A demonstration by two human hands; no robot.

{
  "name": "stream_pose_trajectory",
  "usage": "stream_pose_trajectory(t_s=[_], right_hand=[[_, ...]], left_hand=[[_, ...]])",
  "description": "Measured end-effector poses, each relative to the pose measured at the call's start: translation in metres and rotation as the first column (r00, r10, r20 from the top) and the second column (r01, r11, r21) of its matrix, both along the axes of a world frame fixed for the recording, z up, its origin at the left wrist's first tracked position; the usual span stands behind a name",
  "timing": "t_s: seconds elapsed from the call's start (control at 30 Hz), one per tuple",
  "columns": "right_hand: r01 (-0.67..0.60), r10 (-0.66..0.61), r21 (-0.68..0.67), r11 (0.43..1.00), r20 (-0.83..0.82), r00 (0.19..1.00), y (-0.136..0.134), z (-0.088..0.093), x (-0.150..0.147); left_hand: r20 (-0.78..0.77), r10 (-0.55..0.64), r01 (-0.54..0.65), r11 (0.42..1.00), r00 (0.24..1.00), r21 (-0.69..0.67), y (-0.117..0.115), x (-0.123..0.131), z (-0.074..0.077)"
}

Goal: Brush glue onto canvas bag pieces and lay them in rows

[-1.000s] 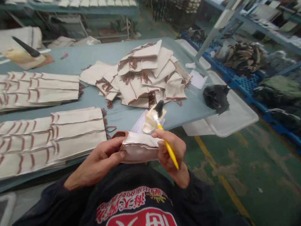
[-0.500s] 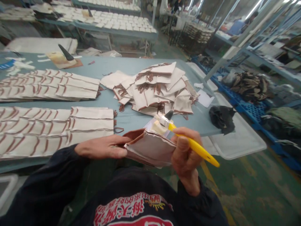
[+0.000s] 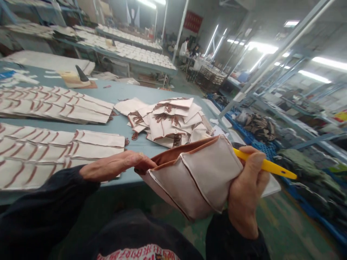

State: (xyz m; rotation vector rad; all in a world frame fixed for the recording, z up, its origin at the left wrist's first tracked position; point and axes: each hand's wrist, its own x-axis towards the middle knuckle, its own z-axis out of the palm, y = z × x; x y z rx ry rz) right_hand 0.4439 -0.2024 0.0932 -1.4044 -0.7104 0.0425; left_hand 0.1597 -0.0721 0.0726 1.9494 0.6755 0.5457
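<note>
A cream fabric pouch with brown edging and a brown lining is raised in front of me, its mouth partly open toward the upper left. My left hand holds its left corner, with the fingertips tucked into the opening. At the right side, my right hand grips the yellow handle of a brush and presses against the pouch as well. The brush's head is hidden behind the pouch. Beyond lies a loose pile of similar pouches with brown cords.
Overlapping rows of pouches cover the left of the blue-grey table. A wooden block with a black handle stands at the back. Blue pallets with dark fabric heaps are at the right, near a slanted metal post.
The pouch has come up and right, turned so its seamed outer face shows and its mouth gapes wider. The brush head has gone out of sight behind it. The camera view has tilted upward.
</note>
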Motion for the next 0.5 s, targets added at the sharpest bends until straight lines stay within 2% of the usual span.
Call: stream_pose_trajectory(t_s=[0.1, 0.13, 0.23, 0.33, 0.43, 0.5], right_hand=[[-0.019, 0.018, -0.019, 1.0, -0.047, 0.999, 0.003, -0.002, 0.011], [-0.02, 0.019, -0.024, 1.0, -0.049, 0.999, 0.005, -0.005, 0.014], [-0.045, 0.045, -0.032, 0.998, -0.025, 0.999, 0.008, -0.012, 0.018], [-0.088, 0.088, -0.028, 0.996, -0.015, 0.996, 0.004, -0.014, 0.012], [-0.088, 0.087, -0.017, 0.996, -0.055, 0.995, -0.006, -0.007, 0.0], [-0.086, 0.085, -0.012, 0.996, -0.063, 0.994, -0.013, 0.001, -0.009]], left_hand=[[0.029, -0.212, 0.214, 0.966, 0.977, -0.142, -0.005, -0.001, 0.0], [0.048, -0.23, 0.235, 0.958, 0.972, -0.167, -0.005, -0.001, 0.0], [0.058, -0.206, 0.214, 0.953, 0.977, -0.213, -0.01, -0.003, 0.0], [0.037, -0.186, 0.19, 0.964, 0.982, -0.186, -0.017, -0.004, 0.002], [0.032, -0.199, 0.202, 0.96, 0.979, -0.193, -0.025, -0.005, 0.001], [0.065, -0.138, 0.148, 0.968, 0.988, -0.201, -0.03, -0.006, -0.001]])
